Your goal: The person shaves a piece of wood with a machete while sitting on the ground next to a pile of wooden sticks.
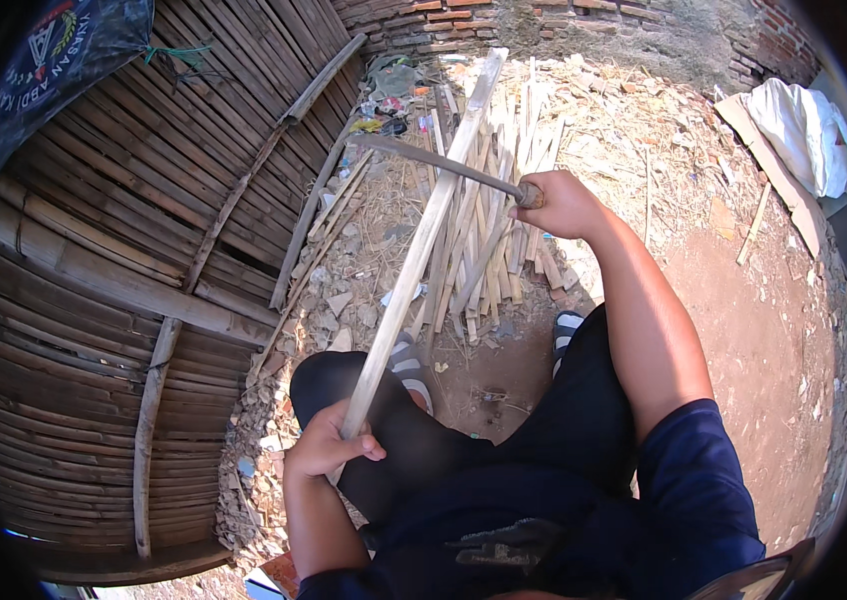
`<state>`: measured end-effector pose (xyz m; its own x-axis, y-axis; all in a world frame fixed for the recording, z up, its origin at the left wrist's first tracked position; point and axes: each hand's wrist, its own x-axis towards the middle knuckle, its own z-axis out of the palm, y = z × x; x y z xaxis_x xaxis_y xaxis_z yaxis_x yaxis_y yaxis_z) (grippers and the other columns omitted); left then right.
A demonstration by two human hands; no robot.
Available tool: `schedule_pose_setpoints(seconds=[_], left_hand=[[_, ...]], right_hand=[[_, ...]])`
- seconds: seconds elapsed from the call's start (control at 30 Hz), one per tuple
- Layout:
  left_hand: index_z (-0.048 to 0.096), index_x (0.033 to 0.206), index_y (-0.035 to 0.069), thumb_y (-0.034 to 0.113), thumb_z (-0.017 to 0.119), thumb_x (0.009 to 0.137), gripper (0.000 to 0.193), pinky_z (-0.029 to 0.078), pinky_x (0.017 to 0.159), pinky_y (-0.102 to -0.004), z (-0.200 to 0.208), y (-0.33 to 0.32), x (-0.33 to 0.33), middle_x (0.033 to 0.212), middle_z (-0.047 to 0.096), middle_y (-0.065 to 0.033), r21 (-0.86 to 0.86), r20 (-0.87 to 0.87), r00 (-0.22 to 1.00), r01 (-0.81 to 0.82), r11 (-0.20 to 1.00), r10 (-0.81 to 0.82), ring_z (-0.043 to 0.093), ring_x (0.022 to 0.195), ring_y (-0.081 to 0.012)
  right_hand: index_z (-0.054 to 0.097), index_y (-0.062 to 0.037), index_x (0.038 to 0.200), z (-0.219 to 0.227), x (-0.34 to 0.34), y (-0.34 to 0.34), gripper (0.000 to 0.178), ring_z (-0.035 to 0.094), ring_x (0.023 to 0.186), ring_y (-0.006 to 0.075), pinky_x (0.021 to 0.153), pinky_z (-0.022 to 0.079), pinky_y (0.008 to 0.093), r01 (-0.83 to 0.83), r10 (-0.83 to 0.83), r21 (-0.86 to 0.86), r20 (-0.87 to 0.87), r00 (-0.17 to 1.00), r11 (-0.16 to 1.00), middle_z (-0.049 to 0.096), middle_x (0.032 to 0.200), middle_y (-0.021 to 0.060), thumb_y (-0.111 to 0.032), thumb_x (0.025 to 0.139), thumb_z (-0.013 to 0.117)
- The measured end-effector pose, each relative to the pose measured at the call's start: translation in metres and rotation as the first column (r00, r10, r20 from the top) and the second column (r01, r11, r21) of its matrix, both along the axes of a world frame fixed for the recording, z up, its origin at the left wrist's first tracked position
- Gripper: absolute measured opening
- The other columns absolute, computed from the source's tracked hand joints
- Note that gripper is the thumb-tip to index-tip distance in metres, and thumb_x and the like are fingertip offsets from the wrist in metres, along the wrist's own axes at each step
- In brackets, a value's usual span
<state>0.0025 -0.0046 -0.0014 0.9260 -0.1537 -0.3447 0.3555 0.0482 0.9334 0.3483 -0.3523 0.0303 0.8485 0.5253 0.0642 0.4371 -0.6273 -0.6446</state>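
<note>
My left hand (pixel 332 444) is closed round the near end of a long pale wooden strip (pixel 414 262), beside my left knee. The strip slants up and away from me, its far end above a pile of thin strips (pixel 484 215). In my right hand (pixel 562 204) is the wooden handle of a long, dark-bladed machete (pixel 434 161). Its blade points left and crosses the strip near the strip's far part. Whether the blade's edge touches the wood I cannot tell.
A slatted bamboo wall (pixel 134 190) stands on the left, with rubble (pixel 339 300) along its foot. Ahead is a brick wall (pixel 444 22). A white sack (pixel 802 135) and a brown board (pixel 774 180) are at the right. My sandalled feet rest on the dirt ground.
</note>
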Motion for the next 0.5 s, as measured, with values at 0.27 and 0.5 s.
schedule_pose_setpoints(seconds=[0.27,0.5], left_hand=[[0.055,0.112,-0.003,0.021,0.084,0.086,0.046,0.062,0.075,-0.0354,-0.001,0.004,-0.001,0.084,0.066,-0.0081,-0.079,-0.015,1.000,0.012,0.997,-0.013,0.075,0.082,-0.0240],[0.054,0.108,-0.001,0.029,0.085,0.085,0.048,0.063,0.073,-0.0373,-0.004,0.003,0.000,0.081,0.065,-0.0063,-0.087,0.002,0.999,0.048,0.995,-0.048,0.075,0.081,-0.0259]], right_hand=[[0.072,-0.0054,0.110,-0.004,-0.020,0.005,0.040,0.071,0.091,0.0370,0.083,0.055,0.0446,-0.020,0.020,0.000,0.099,0.995,1.000,0.073,0.094,0.0219,-0.036,0.084,0.077],[0.073,-0.0099,0.102,0.031,-0.079,0.041,0.031,0.069,0.086,0.0385,0.077,0.055,0.0484,-0.400,0.507,-0.403,0.206,0.837,0.823,0.071,0.086,0.0196,-0.031,0.079,0.077]])
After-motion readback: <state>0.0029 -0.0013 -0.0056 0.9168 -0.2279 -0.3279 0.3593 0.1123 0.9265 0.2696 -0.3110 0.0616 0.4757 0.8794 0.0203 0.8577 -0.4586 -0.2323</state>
